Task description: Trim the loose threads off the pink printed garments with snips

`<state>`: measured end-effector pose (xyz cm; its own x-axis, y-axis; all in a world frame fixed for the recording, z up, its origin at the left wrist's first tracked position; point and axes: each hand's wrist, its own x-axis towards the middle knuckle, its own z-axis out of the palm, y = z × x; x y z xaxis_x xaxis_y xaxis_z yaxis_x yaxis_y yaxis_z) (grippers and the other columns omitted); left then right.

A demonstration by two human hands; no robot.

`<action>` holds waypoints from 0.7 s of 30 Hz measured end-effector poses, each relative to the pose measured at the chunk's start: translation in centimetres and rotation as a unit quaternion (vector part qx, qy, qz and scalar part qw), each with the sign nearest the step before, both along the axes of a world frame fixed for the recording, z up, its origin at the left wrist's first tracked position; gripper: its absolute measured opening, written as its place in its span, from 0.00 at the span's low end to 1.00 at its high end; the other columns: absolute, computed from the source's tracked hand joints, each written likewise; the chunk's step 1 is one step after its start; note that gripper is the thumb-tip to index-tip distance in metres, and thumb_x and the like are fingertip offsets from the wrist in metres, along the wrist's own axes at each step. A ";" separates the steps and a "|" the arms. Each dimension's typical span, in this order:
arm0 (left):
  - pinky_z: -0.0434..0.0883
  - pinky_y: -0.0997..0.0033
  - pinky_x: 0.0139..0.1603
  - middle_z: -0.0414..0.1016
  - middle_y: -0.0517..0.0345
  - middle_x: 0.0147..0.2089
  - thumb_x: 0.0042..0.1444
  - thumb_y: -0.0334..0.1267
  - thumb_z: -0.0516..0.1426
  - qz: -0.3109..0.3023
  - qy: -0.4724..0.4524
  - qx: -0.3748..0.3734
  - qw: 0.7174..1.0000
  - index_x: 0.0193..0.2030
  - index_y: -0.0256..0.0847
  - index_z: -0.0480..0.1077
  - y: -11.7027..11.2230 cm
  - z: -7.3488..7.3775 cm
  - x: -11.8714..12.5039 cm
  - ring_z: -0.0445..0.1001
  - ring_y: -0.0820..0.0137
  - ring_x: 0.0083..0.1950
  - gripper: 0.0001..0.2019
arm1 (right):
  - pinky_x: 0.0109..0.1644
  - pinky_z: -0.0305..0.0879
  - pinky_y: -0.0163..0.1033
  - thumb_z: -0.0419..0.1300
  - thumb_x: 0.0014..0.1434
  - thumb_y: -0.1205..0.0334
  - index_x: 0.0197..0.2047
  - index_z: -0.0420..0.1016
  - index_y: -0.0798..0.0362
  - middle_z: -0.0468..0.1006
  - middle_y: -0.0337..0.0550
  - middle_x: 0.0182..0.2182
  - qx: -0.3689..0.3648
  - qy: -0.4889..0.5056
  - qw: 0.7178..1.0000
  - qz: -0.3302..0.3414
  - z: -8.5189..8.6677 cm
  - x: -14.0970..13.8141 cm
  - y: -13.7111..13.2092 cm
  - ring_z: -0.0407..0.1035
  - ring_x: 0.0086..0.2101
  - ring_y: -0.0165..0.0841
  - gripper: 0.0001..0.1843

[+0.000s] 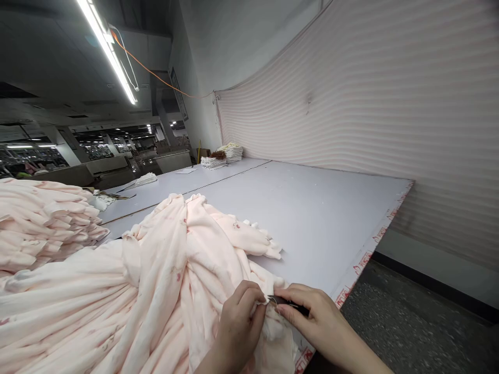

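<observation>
A pale pink garment (167, 270) with small red prints lies bunched on the grey table (312, 213) in front of me. My left hand (237, 322) is closed, pinching a fold of its fabric near the table's front edge. My right hand (315, 317) is closed round a small dark tool, likely thread snips (286, 302), whose tip meets the pinched fabric between the two hands.
A stack of folded pink garments (42, 218) sits at the left. Piles of white pieces (224, 156) lie at the far end of the table. A ribbed pinkish cloth (370, 104) hangs along the right wall. The floor (409, 322) drops away past the table's right edge.
</observation>
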<state>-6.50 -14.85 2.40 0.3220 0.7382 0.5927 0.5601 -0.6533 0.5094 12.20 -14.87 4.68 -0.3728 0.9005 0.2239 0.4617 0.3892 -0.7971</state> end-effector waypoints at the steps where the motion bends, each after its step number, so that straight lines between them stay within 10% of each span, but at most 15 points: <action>1: 0.67 0.74 0.37 0.67 0.57 0.35 0.54 0.22 0.49 0.001 0.000 -0.001 1.000 0.34 0.41 0.61 0.0 0.0 0.0 0.69 0.71 0.37 0.09 | 0.42 0.65 0.37 0.55 0.60 0.58 0.39 0.78 0.45 0.79 0.40 0.36 -0.002 0.003 1.000 0.002 0.0 0.1 0.0 0.72 0.38 0.36 0.10; 7: 0.66 0.73 0.40 0.72 0.57 0.37 0.54 0.26 0.51 0.013 -0.059 -0.097 0.993 0.34 0.41 0.65 0.1 0.7 0.2 0.71 0.69 0.40 0.06 | 0.47 0.65 0.37 0.57 0.58 0.55 0.44 0.75 0.47 0.77 0.42 0.42 -0.029 0.069 0.996 -0.039 -1.4 -0.1 0.4 0.70 0.44 0.37 0.13; 13: 0.62 0.77 0.30 0.66 0.63 0.27 0.54 0.42 0.56 0.049 -0.233 -0.326 0.915 0.32 0.39 0.66 0.7 2.3 -0.1 0.64 0.73 0.28 0.08 | 0.35 0.67 0.33 0.55 0.59 0.55 0.37 0.69 0.52 0.75 0.40 0.31 0.000 0.169 0.981 -0.098 -2.6 -2.6 1.1 0.70 0.33 0.33 0.09; 21: 0.62 0.77 0.33 0.63 0.63 0.28 0.54 0.44 0.57 0.019 -0.261 -0.359 0.896 0.32 0.39 0.65 0.6 2.4 -0.5 0.62 0.73 0.31 0.10 | 0.43 0.68 0.34 0.56 0.59 0.55 0.43 0.73 0.52 0.78 0.44 0.37 0.008 0.204 0.978 -0.035 -2.4 -4.0 1.3 0.73 0.38 0.35 0.12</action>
<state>-7.01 -14.22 4.80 0.1059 0.9941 0.0237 0.1377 -0.0382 0.9897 8.18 -13.54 2.25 -0.1862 0.9158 0.3558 0.1327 0.3823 -0.9145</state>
